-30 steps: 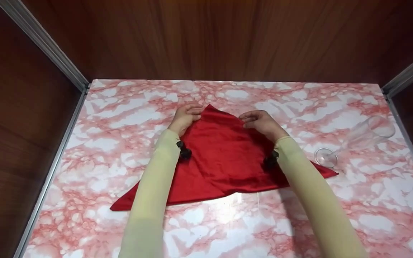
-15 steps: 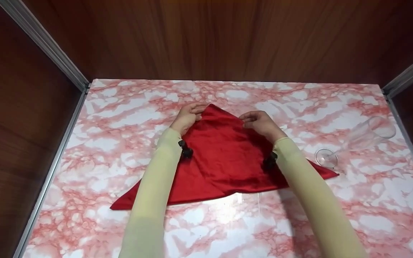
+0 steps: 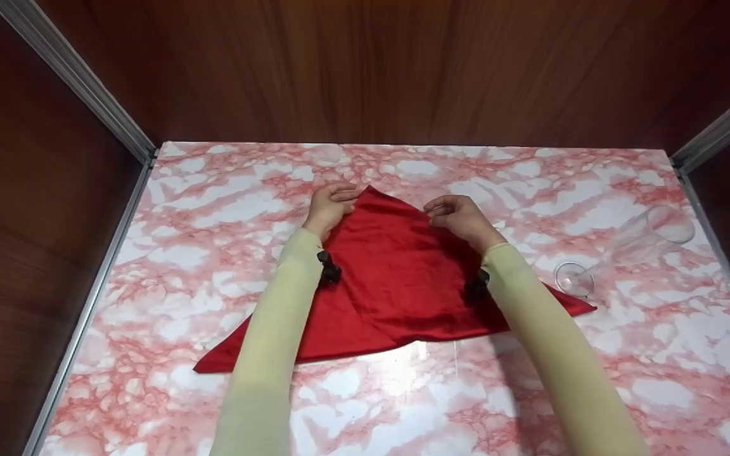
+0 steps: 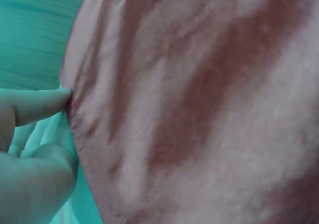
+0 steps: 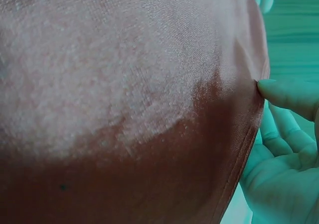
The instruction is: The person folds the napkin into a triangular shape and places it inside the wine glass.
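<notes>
Left arm (image 3: 276,316) and right arm (image 3: 545,329), covered by pale yellow sleeves (image 3: 257,373) reaching the wrists (image 3: 495,244), are slanting inward. Left hand (image 3: 330,206) is pinching, its fingers (image 4: 42,104) pointing inward. Right hand (image 3: 460,218) is mirroring it, also pinching, palm partly showing in the right wrist view. Left and right are sitting apart.

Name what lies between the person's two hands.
The head view shows the red cloth spanning between the left hand and the right hand.

A clear stemmed glass (image 3: 636,242) stands on a marbled table (image 3: 156,304).
</notes>
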{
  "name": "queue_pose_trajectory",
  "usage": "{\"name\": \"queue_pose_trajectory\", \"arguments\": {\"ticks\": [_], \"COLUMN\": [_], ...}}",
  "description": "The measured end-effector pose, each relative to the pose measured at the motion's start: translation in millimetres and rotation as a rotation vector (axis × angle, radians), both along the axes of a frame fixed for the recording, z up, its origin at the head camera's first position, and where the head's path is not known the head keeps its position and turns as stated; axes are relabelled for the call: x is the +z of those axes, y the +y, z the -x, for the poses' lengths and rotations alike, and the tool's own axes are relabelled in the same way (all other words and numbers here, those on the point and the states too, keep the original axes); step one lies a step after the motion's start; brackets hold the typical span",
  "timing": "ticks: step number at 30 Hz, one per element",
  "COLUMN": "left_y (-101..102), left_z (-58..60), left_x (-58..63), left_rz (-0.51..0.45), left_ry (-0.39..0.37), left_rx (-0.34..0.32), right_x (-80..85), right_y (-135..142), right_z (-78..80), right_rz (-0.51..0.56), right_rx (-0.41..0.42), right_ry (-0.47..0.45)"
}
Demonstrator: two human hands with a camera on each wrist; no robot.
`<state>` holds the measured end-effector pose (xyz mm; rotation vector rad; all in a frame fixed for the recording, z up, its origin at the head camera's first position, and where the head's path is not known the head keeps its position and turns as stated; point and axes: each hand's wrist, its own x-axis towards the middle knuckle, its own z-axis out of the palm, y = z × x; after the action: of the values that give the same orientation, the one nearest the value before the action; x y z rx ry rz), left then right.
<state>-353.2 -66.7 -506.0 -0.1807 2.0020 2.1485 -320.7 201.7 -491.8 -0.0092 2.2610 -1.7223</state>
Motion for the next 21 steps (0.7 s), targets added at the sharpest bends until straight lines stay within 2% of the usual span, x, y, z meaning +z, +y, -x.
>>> {"name": "queue_pose_trajectory", "arguments": {"ticks": [4, 7, 15, 21], "left_y": [3.7, 4.8, -1.3, -3.2], "left_z": [-2.3, -4.1, -7.3, -8.3], "left_x": [-0.1, 0.6, -1.0, -3.3], "left_rz": [0.099, 0.158, 0.148, 0.126], "left_ry": [0.082, 0.116, 0.095, 0.085], "left_rx": [0.063, 0.092, 0.133, 0.153], "right_x": [1.8, 2.6, 0.7, 9.3], "right_y": [-2.1, -2.7, 4.6, 6.6], "right_z": [-0.6, -1.1, -3.1, -8.5], "right_rz": [-0.048, -0.067, 0.008, 0.022], "right_rx": [-0.021, -0.026, 0.0, 0.027], "right_ry": [0.022, 0.036, 0.01, 0.011]}}
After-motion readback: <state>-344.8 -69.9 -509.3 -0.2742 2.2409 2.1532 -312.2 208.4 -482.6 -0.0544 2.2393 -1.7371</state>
